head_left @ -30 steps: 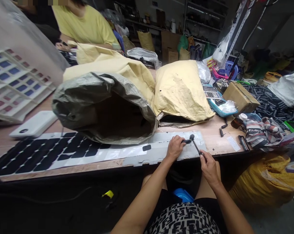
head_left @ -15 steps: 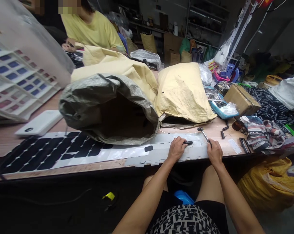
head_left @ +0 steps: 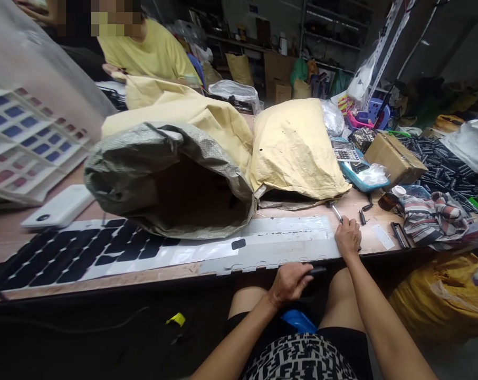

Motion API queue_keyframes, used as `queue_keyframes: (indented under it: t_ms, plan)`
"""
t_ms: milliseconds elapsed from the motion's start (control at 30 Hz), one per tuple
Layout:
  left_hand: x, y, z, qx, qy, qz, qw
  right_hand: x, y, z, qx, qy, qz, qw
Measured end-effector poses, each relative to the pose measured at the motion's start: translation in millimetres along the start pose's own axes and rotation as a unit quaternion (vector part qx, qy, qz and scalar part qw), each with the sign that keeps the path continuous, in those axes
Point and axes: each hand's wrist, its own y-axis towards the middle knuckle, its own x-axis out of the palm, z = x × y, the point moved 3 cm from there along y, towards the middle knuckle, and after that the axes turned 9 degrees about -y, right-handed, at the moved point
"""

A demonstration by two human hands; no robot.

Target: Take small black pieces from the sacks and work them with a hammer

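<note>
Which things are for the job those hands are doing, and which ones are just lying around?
Probably for the job:
- black piece, held in the left hand
- metal-shafted tool, held in the right hand
- grey board, by the hands

Seemingly just lying about:
- striped cloth
- calculator
- cardboard box
- white device

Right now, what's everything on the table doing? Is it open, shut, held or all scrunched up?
Left hand: closed on the black piece
Black piece: held, off the table
Right hand: closed on the hammer
Hammer: held, head pointing away from the person
Grey-lined sack: lying down, mouth open
Yellow sack: lying down, bulging
Cardboard box: looks shut
Striped cloth: scrunched up
</note>
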Motion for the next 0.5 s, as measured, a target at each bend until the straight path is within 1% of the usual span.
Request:
queue_keyframes:
  t_ms: [33,67,100,167,200,233,267,300,333,367,400,433,467,500]
  plan:
    - [12.2,-12,0,-0.004,-0.001,-0.038,0.999,0,0,0,-0.002,-0.002,0.003,1.0]
    - [24.2,-23,-1,-0.021,0.002,-0.071,0.997,1,1,0,-0.004,-0.003,0.007,1.0]
    - [35.2,-31,-4,-0.052,0.011,-0.1,0.994,2,1,1,-0.005,-0.004,0.01,1.0]
    - [51.2,-40,-12,-0.128,0.043,-0.136,0.981,3,2,1,-0.005,-0.003,0.018,1.0]
    - [55.4,-42,-15,-0.149,0.056,-0.144,0.977,3,2,1,-0.004,-0.002,0.022,1.0]
    - [56.6,-42,-16,-0.146,0.061,-0.145,0.977,4,2,1,-0.004,-0.002,0.025,1.0]
    - [54.2,-40,-14,-0.117,0.059,-0.138,0.982,4,2,1,-0.005,-0.002,0.029,1.0]
    - [47.6,-36,-11,-0.066,0.049,-0.12,0.989,4,3,1,-0.007,-0.003,0.032,0.999]
    - [35.9,-31,-8,-0.006,0.039,-0.085,0.996,4,3,1,-0.009,-0.004,0.035,0.999]
    - [18.5,-24,-6,0.049,0.036,-0.03,0.998,4,3,1,-0.009,-0.007,0.038,0.999]
    - [-4.5,-15,-7,0.08,0.041,0.044,0.995,4,3,1,-0.011,-0.009,0.041,0.999]
    - [-32.5,-5,-11,0.087,0.053,0.135,0.986,3,3,1,-0.012,-0.012,0.044,0.999]
    - [-64.5,7,-18,0.06,0.075,0.245,0.965,3,3,1,-0.013,-0.015,0.046,0.999]
    - [-98.0,19,-30,-0.02,0.088,0.349,0.933,3,3,1,-0.015,-0.017,0.049,0.999]
